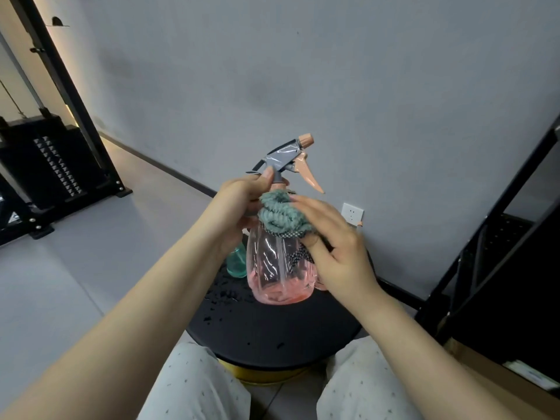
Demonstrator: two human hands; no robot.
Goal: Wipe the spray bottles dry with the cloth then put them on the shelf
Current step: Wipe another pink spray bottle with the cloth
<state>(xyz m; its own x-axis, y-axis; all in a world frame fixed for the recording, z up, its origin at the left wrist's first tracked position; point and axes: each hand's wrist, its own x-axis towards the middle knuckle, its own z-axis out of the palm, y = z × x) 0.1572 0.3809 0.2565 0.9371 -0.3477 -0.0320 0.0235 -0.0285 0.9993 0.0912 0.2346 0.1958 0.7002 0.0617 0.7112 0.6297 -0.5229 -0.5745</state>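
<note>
Cloth [283,216] sits bunched on the shoulder of the pink spray bottle [277,265], which you hold upright above the round black table [272,334]. Your left hand [239,207] pinches the neck under the sprayer head; your right hand [333,247] presses the cloth on, fingers curled around it. Unwiped body lies straight below those fingers. The shelf [497,253] stands on your right.

Even, soft indoor light with a warm glow along the far-left wall strip [18,71], glare streaks on the translucent pink plastic spray bottle [272,262], slight overall softness, and wide-angle bending of the edge-framing black metal shelf posts [497,225].
</note>
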